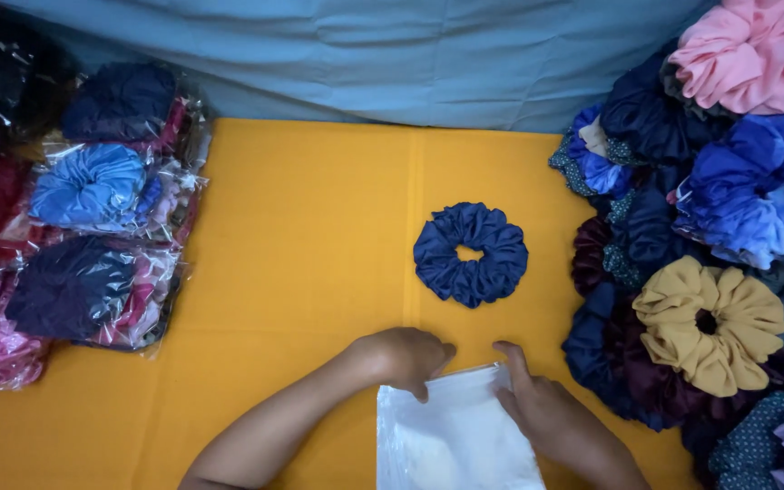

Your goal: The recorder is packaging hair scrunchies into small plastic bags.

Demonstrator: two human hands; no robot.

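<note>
At six o'clock on the orange cloth (301, 272), a clear plastic bag (455, 436) lies flat. Left hand (406, 358), fingers curled, pinches its top edge; right hand (546, 413) grips its right corner. Just beyond, at twelve o'clock, rests a navy fabric scrunchie (471, 253).

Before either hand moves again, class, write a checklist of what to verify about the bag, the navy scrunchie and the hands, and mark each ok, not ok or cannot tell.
1. Both hands on the clear plastic bag: ok; left hand and right hand touch its top edge.
2. Bag mouth open: cannot tell.
3. Navy scrunchie lies apart from both hands on the yellow cloth: ok.
4. Bag lies flat: ok.
5. Bag empty: cannot tell; something pale shows through.
6. Pile of loose scrunchies apart from the bag: ok.
</note>
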